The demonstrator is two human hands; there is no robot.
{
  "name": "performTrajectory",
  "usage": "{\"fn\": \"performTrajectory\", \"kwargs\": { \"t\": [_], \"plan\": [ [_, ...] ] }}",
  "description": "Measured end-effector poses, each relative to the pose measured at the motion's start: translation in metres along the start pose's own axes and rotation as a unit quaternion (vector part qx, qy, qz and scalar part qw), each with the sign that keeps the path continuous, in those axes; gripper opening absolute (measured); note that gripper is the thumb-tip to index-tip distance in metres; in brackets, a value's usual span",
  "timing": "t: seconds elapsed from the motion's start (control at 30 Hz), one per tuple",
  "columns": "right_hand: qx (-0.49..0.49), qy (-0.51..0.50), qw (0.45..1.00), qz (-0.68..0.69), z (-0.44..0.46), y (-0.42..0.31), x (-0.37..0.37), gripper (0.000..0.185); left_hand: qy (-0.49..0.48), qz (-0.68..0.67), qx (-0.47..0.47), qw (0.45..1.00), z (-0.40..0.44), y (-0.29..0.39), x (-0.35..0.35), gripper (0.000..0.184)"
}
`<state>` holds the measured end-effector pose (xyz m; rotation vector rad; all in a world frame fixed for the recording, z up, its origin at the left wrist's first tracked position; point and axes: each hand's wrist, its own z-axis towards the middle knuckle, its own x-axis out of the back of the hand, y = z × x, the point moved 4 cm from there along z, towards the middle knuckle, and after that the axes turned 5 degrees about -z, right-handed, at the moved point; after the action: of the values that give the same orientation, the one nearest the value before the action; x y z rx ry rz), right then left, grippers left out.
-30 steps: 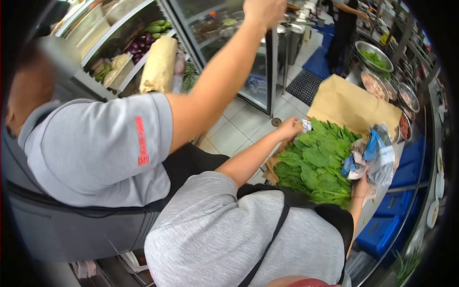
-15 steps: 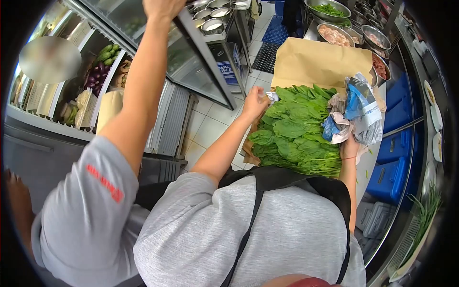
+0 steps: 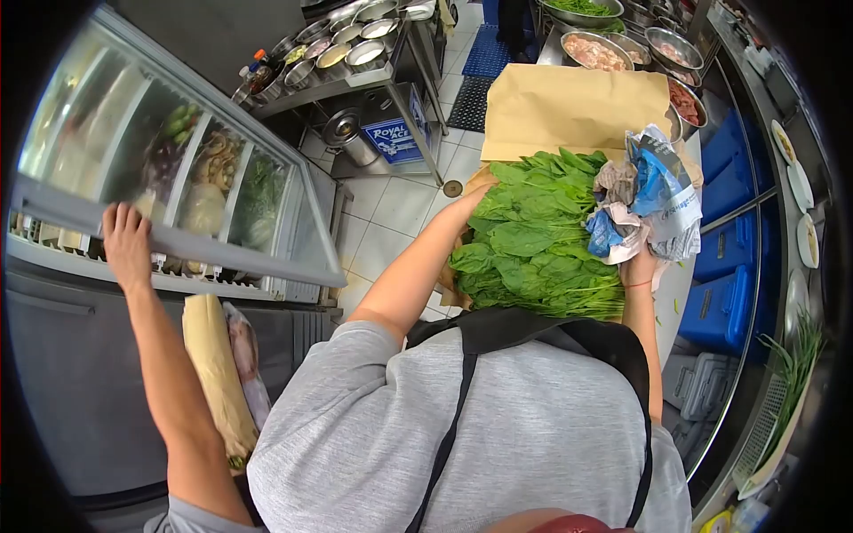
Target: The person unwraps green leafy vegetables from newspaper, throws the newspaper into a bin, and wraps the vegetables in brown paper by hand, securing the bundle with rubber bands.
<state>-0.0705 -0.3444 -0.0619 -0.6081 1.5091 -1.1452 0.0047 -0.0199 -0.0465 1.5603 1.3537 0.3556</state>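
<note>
A wide layer of spinach (image 3: 533,231) lies on brown paper (image 3: 577,107) on the counter, its stems toward my body. My left hand (image 3: 478,194) is at the left edge of the spinach, near the paper; its fingers are hidden by the leaves. On the other side, my right hand (image 3: 637,266) is closed on crumpled newspaper (image 3: 673,200), which bulges over its fingers and partly rests along the spinach. Pinkish and blue printed patches show on the newspaper.
At left, another person's hand (image 3: 127,235) grips a glass fridge door (image 3: 204,240) with vegetables behind it. That person's arm is beside long wrapped bundles (image 3: 218,373). Metal bowls of meat (image 3: 595,51) stand beyond the brown paper; blue bins (image 3: 720,315) sit at right.
The other person's hand has pulled the fridge door from wide open toward closed, and long bundles now show beside that arm. My left hand's fingers have moved out of sight at the spinach.
</note>
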Motion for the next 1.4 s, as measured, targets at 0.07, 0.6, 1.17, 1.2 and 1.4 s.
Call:
{"fn": "performTrajectory", "kwargs": {
  "t": [0.07,0.6,1.17,1.2,1.4],
  "plan": [
    [-0.004,0.002,1.000,0.010,-0.001,0.001,0.000,0.034,-0.002,-0.010,0.047,0.999,-0.016,0.009,-0.013,0.039],
    [-0.047,-0.103,0.975,0.193,-0.002,-0.012,-0.010,0.036,-0.021,-0.173,0.151,0.973,-0.062,-0.034,0.009,0.035],
    [0.108,-0.223,0.903,0.352,-0.034,-0.170,-0.019,0.048,0.228,0.538,-0.299,0.754,-0.063,0.026,0.038,0.054],
    [0.089,-0.226,0.908,0.342,-0.035,-0.175,-0.028,0.046,0.260,0.549,-0.373,0.701,-0.071,0.043,0.022,0.060],
    [0.087,-0.029,0.974,0.207,-0.021,-0.134,-0.113,0.052,0.074,0.122,-0.379,0.914,-0.116,0.078,-0.129,0.077]
  ]
}}
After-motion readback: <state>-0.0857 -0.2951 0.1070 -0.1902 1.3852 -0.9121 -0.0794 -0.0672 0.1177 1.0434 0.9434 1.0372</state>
